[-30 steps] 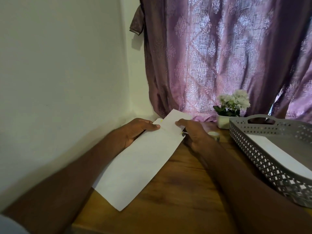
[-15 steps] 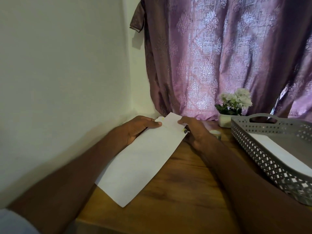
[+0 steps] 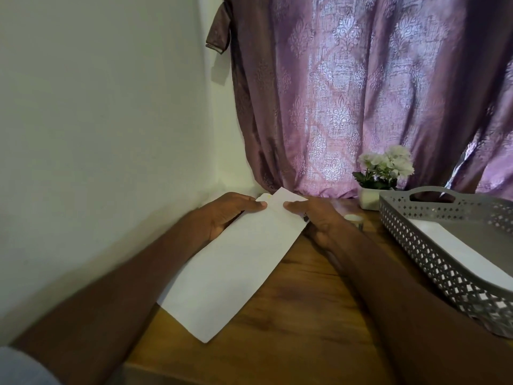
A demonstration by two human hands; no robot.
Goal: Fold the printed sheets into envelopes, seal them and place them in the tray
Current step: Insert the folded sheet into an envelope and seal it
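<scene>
Two hands are on one folded white sheet [image 3: 233,270] — your left hand [image 3: 226,213] holds its far end from the wall side, thumb lying flat on top and fingers tucked under the paper, while your right hand [image 3: 313,215] pinches the same far end from the other side, thumb on top. The sheet is a long narrow strip lying slantwise on the wooden bench [image 3: 299,315]: its near corner rests on the wood toward the bench's near-left edge, and its far end points to the far-left corner, where the wall meets the purple curtain [image 3: 361,93]. A small flap stands up at that far end, between your two thumbs; a faint yellow mark shows there, too small to read.

Along the bench's right edge sits the grey perforated tray [image 3: 433,245], well apart from the sheet, with a white envelope [image 3: 460,251] lying flat inside it. Near the far edge, just beside the tray's far-left corner, stands a small white pot of pale flowers [image 3: 384,173]. Between your right hand and the tray a small round white-topped object [image 3: 353,218] rests on the bench — I cannot tell what it is.
</scene>
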